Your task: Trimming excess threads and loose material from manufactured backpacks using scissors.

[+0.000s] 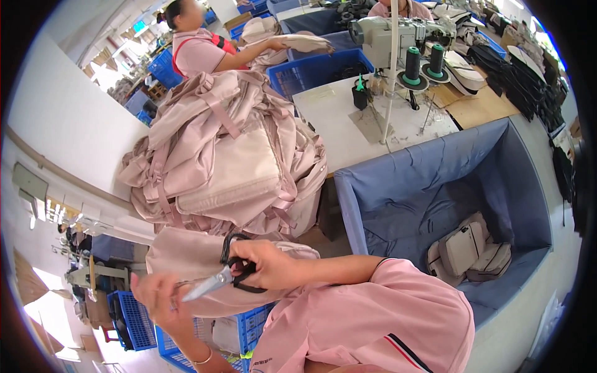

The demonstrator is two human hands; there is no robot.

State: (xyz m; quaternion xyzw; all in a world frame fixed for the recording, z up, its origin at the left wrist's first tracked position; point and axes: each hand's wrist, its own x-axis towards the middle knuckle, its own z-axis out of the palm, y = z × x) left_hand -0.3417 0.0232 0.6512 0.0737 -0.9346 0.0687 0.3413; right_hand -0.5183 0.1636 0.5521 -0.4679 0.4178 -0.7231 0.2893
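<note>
My right hand (264, 264) is closed around the black handles of a pair of scissors (208, 286), whose silver blades point left and down. My left hand (163, 301) is raised beside the blade tips, somewhat blurred, its fingers apart and nothing visible in them. Behind both hands lies a pale pinkish-beige fabric bag piece (180, 252), partly hidden by the right hand and forearm. Just beyond it rises a big heap of pink fabric bags (230, 168) with straps and buckles.
At right a blue cloth-lined bin (404, 217) holds a few beige bags (466, 248). A sewing machine (398, 37) with dark thread cones (411, 65) stands on a white table (329, 124). A blue crate (252, 326) sits below my hands. A co-worker (199, 46) handles fabric at upper left.
</note>
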